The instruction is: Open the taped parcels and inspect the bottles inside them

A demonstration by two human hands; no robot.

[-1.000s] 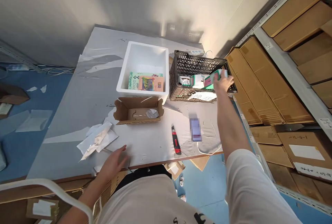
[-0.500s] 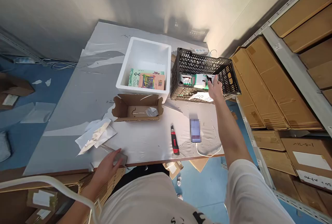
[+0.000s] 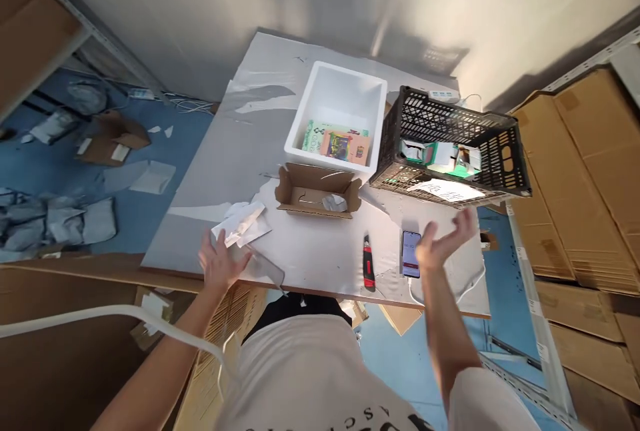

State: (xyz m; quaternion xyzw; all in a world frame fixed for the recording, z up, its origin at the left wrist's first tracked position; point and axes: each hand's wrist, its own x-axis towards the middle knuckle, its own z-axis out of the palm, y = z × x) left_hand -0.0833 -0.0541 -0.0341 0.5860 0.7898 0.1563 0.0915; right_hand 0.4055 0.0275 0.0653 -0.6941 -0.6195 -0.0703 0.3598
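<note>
My left hand point(image 3: 220, 263) has its fingers spread at the near left of the table. Its fingertips are at the edge of crumpled white paper point(image 3: 241, 223); I cannot tell if they touch it. A thin greyish flat piece point(image 3: 265, 264) lies beside its thumb. My right hand point(image 3: 444, 244), slightly blurred, hovers with fingers apart and nothing visible in it. Close to it lies a phone point(image 3: 411, 254) with a lit screen and a white cable. Beyond it stands a black plastic crate point(image 3: 457, 111) holding several small white and green boxes point(image 3: 443, 156).
A white foam box point(image 3: 345, 78) with green and orange printed packs point(image 3: 345, 144) stands at the back. In front of it sits an open cardboard box point(image 3: 317, 181) with crumpled plastic inside. A red-and-black utility knife point(image 3: 369, 264) lies near the table's front edge. Cartons point(image 3: 575, 171) rise on the right.
My right hand has come out of the crate, back towards me above the phone. My left hand has shifted from the greyish piece to the white paper. The view has swung left.
</note>
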